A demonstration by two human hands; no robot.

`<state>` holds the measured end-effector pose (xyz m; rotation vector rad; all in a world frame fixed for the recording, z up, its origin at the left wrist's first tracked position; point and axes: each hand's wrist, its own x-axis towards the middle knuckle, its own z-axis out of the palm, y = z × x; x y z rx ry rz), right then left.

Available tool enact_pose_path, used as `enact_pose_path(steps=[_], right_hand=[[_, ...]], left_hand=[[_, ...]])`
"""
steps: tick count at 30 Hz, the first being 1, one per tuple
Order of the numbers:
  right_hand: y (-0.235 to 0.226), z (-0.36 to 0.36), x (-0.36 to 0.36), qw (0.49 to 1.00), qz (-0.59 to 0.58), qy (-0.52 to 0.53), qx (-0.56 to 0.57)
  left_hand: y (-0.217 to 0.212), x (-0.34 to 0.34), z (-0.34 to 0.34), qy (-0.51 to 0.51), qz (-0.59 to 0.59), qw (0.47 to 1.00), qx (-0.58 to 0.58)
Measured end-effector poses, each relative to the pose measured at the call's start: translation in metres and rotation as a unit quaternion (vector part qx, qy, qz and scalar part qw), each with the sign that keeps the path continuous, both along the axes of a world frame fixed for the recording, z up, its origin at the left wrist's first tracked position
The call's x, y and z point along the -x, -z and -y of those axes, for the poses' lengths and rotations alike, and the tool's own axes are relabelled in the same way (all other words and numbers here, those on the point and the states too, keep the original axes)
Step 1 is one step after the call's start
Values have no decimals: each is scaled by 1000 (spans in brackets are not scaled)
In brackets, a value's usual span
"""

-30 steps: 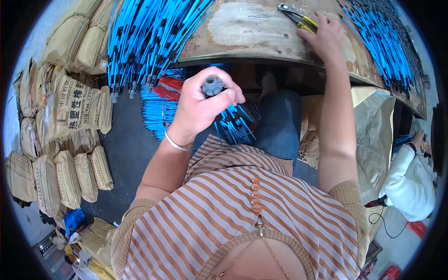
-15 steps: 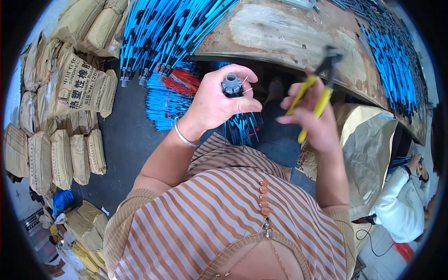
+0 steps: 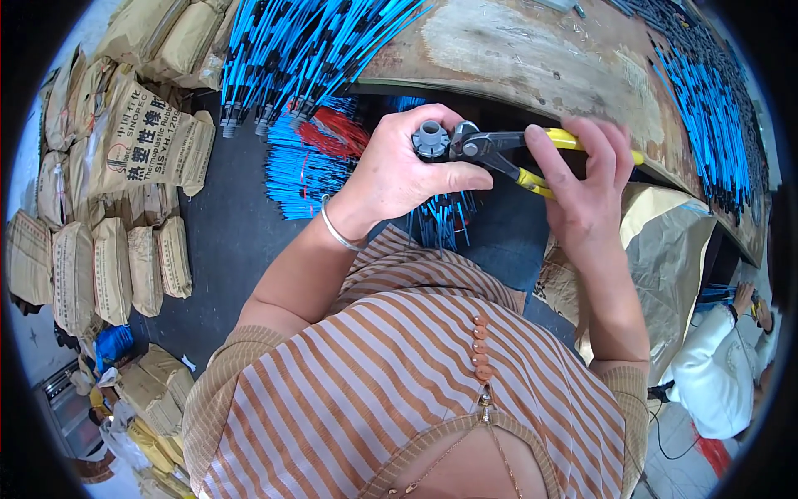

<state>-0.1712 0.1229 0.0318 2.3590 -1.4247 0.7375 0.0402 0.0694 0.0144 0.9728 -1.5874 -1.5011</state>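
- 2 hands at work: the left hand [image 3: 395, 170] curls snugly around 1 grey ribbed piece [image 3: 431, 143], thumb stretched out toward the right; the right hand [image 3: 586, 187] is part-curled on 1 pair of cutters [image 3: 489, 143] with 2 yellow handles, which stand apart
- The grey piece sits in front of the near edge of the wooden table [image 3: 507, 58], round end up, the head of the cutters just beside it; what lies between the jaws is too small to tell
- 1 bunch of blue rod ends [image 3: 440, 218] shows below the left hand; whether it joins the grey piece is hidden
- 2 heaps of blue rods on the table, the left heap [image 3: 303, 50] and the right heap [image 3: 706, 133], too dense to count
- 5 brown sacks [image 3: 110, 270] stand in a row at left; 5 orange buttons [image 3: 480, 348] on the striped top
- 1 co-worker's white sleeve [image 3: 706, 358] at far right
- 1 s ago the cutters lay on the table under the right hand; 0.5 s ago they were lifted but clear of the left hand; now they meet it
- 1 printed sack [image 3: 137, 141] carries large black characters, smaller Latin lettering and a red emblem
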Motion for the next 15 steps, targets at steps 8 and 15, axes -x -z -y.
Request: enact_pose_path(steps=[8,15], right_hand=[[-3,-21,3,994,28,32,-101],[-1,-19,54,562,295,-113,-764]], left_hand=[[1,8,1,4,-2,999,43],[-7,9,-3,202,14,979,26]])
